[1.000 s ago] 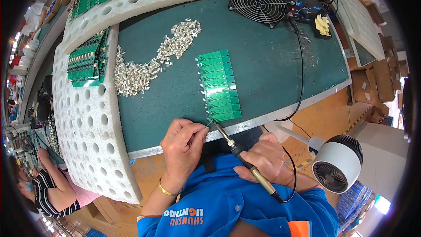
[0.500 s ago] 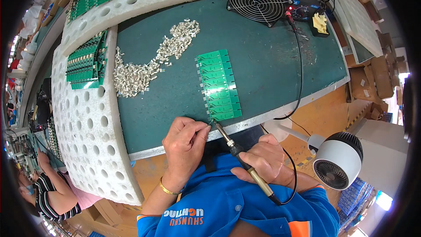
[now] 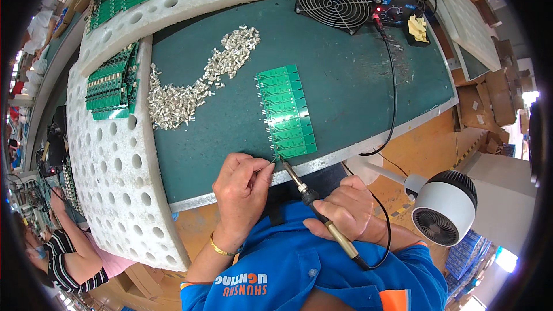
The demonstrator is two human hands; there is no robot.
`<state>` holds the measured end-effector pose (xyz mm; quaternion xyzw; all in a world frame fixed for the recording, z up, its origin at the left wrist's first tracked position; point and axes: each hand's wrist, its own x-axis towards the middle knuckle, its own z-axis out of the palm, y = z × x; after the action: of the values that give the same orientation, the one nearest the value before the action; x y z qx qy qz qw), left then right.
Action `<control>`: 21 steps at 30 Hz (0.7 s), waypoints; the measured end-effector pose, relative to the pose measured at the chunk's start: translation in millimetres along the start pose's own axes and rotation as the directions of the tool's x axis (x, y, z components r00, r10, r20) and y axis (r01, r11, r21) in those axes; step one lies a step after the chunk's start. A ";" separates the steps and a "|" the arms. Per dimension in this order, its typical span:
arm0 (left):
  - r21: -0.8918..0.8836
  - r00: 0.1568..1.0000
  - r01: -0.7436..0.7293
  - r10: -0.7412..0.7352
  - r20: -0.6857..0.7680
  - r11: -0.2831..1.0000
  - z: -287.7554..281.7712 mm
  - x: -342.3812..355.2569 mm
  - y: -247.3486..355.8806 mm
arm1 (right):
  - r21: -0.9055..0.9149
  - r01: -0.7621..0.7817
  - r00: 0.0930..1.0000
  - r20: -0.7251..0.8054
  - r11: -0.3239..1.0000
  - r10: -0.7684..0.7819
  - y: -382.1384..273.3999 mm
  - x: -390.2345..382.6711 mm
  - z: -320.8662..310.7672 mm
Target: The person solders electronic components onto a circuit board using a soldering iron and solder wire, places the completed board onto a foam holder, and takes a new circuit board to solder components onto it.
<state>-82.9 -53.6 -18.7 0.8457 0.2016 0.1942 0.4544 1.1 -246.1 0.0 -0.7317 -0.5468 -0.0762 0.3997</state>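
My left hand [image 3: 242,190] pinches a thin solder wire [image 3: 275,161], its fingertips just below the lower-left corner of a green circuit board panel [image 3: 286,103] with small pins along its left edge. My right hand [image 3: 345,210] is wrapped round a soldering iron [image 3: 308,193], whose tip touches or nearly touches that same corner; the exact contact is too small to tell. The panel lies on the dark green mat [image 3: 213,132]. Left of it is a long heap of small white connectors [image 3: 175,103].
Foam trays [image 3: 115,161] with stacked boards [image 3: 112,83] line the left and back. At back right stand a fume fan [image 3: 331,3], soldering station [image 3: 394,14] and yellow sponge [image 3: 417,29]. A white fan [image 3: 440,207] is at right; a co-worker [image 3: 75,253] works at left.
The view has shifted slightly. My hands, the soldering iron and the panel stay in much the same places, with only very small movement at the board's corner.
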 end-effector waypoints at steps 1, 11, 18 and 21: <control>-0.008 1.000 0.001 -0.001 -0.012 1.000 -1.7 -0.1 0.6 | 0.005 0.009 1.000 -0.010 1.000 -0.009 1.4 -0.9 -1.5; -0.008 0.996 -0.025 0.024 -0.083 1.000 -5.6 -6.4 -7.3 | 0.095 -0.026 0.996 -0.080 0.995 0.033 11.9 -11.0 -9.8; -0.157 0.974 0.159 -0.180 -0.135 0.975 -5.8 -10.9 -0.4 | 0.119 -0.043 0.996 -0.068 0.992 0.052 30.1 5.2 -4.0; -0.117 0.969 0.174 -0.192 -0.157 0.978 -6.0 -9.6 0.5 | 0.135 -0.031 0.991 -0.123 0.990 0.047 40.1 12.7 3.3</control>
<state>-94.0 -54.6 -16.5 0.7798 0.3062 0.2318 0.4943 39.6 -237.8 -15.3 -0.7078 -0.5098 -0.0779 0.4827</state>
